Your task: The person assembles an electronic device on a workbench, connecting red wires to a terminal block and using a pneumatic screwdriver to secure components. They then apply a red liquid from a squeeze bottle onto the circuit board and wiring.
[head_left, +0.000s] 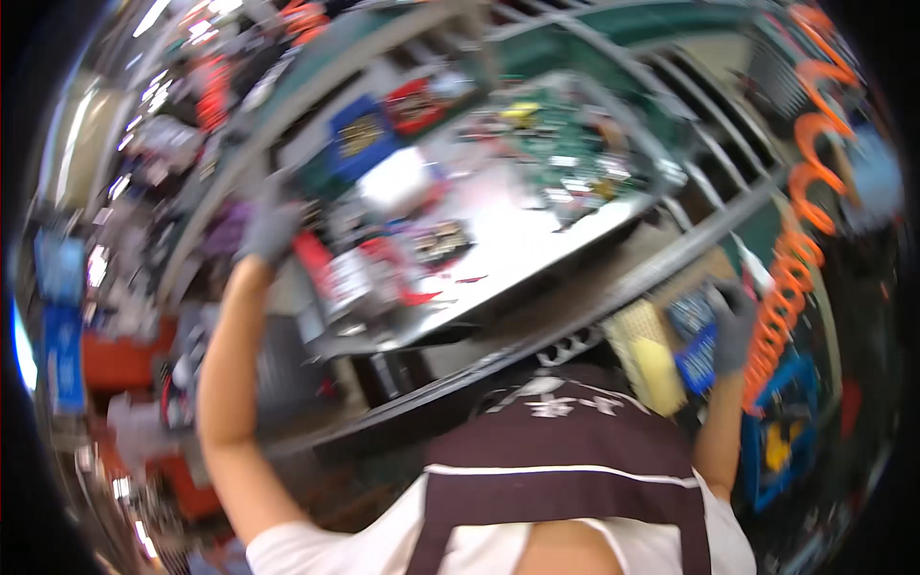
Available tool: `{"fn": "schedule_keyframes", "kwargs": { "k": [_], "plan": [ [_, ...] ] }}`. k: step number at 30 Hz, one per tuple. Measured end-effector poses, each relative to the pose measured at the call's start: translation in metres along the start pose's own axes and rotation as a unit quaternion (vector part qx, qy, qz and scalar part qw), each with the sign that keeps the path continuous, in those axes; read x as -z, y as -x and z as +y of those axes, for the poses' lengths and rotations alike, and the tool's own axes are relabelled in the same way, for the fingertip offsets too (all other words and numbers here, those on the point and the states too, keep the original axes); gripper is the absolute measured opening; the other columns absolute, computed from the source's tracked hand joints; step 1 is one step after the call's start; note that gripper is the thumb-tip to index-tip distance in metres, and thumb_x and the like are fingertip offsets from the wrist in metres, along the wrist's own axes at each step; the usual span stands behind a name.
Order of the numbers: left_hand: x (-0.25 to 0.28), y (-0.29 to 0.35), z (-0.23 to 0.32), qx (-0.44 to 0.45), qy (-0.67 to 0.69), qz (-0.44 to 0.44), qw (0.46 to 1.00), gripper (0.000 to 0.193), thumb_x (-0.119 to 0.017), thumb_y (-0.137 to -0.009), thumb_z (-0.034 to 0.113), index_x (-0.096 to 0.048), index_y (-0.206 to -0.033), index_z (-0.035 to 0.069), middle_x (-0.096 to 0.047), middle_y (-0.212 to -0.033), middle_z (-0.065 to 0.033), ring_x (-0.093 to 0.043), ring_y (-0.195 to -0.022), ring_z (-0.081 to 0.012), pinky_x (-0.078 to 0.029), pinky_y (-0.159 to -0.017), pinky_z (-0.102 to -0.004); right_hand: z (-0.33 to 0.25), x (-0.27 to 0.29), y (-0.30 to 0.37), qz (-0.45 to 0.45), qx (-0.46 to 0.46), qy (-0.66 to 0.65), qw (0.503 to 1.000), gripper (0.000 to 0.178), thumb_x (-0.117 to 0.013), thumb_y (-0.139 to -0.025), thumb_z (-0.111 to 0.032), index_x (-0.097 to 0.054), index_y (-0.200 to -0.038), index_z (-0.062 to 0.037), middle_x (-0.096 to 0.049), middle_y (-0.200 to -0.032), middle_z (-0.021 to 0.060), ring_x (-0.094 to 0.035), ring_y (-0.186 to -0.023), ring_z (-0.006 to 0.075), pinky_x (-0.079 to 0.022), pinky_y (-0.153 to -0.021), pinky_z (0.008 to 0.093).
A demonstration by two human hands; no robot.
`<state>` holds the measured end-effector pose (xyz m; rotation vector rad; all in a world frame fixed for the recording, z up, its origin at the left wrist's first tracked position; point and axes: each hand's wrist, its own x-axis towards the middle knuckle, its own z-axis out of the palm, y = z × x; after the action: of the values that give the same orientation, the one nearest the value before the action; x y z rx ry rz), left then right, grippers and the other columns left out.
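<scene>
At the frame's upper left, the grey-gloved left hand (271, 228) is near the shiny metal tray (513, 251); at right, the grey-gloved right hand (734, 331) is beside the blue bin (698, 360). Blurred, neither grip can be told; reaching steadily, clear of the orange coiled hose (788, 287), seems wise.

White lettering on a dark apron, too blurred to read.
The large white lettering (575, 407) stands on the front of the person's brown apron (565, 441), beyond the thin white stripe (565, 471) that crosses it, at the end away from the neck. The strokes smear and partly bend away with the cloth, so the characters cannot be made out. Elsewhere, blur leaves any print illegible.
</scene>
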<state>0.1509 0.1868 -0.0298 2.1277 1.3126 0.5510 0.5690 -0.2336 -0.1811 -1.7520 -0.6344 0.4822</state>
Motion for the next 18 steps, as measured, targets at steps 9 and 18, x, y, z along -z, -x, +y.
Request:
{"fn": "schedule_keyframes", "kwargs": {
  "k": [9,18],
  "plan": [
    [-0.022,-0.005,0.027,0.057,-0.074,0.032,0.995,0.059,-0.054,-0.073,0.008,-0.044,-0.131,0.009,-0.063,-0.103,-0.0211,-0.064,-0.090,-0.0315,-0.049,-0.081,-0.0340,-0.210,-0.320,-0.047,-0.156,0.519,0.070,0.838,0.010,-0.067,-0.074,-0.019,-0.064,-0.077,-0.0102,-0.062,-0.077,0.0037,-0.058,-0.079,0.0243,-0.046,-0.070,0.0367],
    [-0.039,-0.016,0.032,0.016,-0.107,0.044,0.993,0.057,-0.055,-0.074,0.011,-0.043,-0.130,0.008,-0.063,-0.101,-0.0213,-0.061,-0.096,-0.0343,-0.046,-0.086,-0.0360,-0.189,-0.384,-0.064,-0.240,0.489,0.164,0.822,0.016,-0.066,-0.073,-0.025,-0.068,-0.085,-0.0142,-0.064,-0.082,0.0030,-0.059,-0.087,0.0243,-0.049,-0.075,0.0371]
  ]
}}
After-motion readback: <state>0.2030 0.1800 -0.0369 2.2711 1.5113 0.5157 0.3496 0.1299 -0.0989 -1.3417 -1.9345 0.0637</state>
